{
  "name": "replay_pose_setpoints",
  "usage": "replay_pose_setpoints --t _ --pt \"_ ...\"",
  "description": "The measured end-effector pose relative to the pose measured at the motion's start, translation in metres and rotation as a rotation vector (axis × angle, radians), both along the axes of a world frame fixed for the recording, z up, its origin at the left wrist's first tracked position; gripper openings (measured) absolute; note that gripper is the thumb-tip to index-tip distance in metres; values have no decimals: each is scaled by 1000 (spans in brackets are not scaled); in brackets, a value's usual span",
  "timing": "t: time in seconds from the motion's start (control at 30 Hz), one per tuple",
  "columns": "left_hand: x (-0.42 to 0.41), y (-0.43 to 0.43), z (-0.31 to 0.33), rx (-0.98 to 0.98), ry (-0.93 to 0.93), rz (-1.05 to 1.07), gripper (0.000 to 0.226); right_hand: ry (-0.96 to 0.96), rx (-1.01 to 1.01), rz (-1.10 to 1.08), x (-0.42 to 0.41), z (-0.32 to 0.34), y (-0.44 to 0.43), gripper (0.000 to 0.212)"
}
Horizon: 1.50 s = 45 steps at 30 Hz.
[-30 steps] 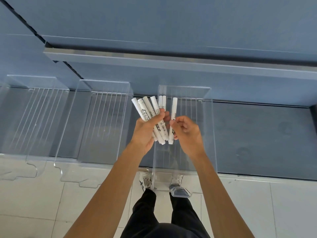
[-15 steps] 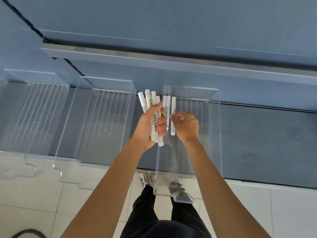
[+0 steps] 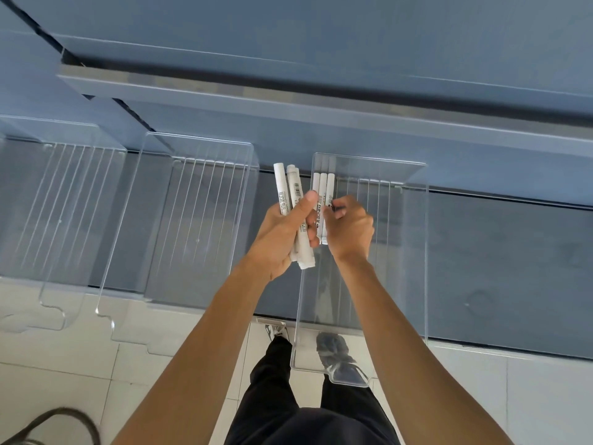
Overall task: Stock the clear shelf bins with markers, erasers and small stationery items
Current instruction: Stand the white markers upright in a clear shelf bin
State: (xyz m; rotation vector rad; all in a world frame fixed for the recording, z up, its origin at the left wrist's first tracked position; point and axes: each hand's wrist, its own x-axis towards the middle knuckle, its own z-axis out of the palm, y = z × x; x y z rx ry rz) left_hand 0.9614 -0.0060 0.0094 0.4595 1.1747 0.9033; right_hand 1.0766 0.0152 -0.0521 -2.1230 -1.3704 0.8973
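three white markers (image 3: 323, 187) sit side by side inside the right bin (image 3: 417, 268) along its left wall, and the right hand (image 3: 351, 231) pinches them with curled fingers near their middle. the left hand (image 3: 280, 234) grips a bundle (image 3: 290, 194) of more white pens just outside that bin, over the shelf (image 3: 500, 268) between it and the middle bin (image 3: 199, 239).

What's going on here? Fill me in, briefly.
A person is stocking white markers into clear bins on a blue shelf. The left hand grips a bundle of markers just left of the right-hand bin. The right hand, fingers curled, pinches at a row of three markers lined up side by side in that bin's far left corner. A middle bin and a left bin sit alongside.
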Motion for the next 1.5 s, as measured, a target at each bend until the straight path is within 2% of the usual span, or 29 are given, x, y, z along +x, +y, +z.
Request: replay_pose_setpoints --t 0.1,0.2,0.3,0.43,0.5,0.57,0.7,0.8,0.9,1.1,1.2,1.3,1.5 --pt "1 -1 -4 0 0 22 43 -18 -29 27 1 -6 -1 14" --pt "-1 -3 -5 -7 -8 18 35 21 -68 50 5 -3 -3 32" --pt "-1 -4 -2 -26 -20 19 20 56 -142 86 10 10 -8 14" --pt "5 -8 3 -23 -78 31 17 83 -191 118 18 25 -24 35" --pt "7 -9 6 -28 -54 21 17 165 -155 97 21 34 -30 28" --pt "9 -8 9 -33 -38 9 19 328 -100 55 24 44 -35 17" --pt "15 -12 18 -19 -27 4 24 493 -30 60 31 63 -47 15" --pt "22 -17 23 21 -36 23 27 478 20 88 36 72 -57 7" --pt "29 -20 26 71 -27 33 32 410 87 78 36 74 -64 28" --pt "29 -33 23 72 26 4 36 448 127 85 38 72 -78 40" --pt "28 -39 18 64 82 -12 38 465 113 146 38 69 -82 33" --pt "23 -44 8 68 174 37 27 497 99 206 43 66 -81 23" --pt "17 -39 9 76 333 49 22 470 51 355 47 69 -73 21"
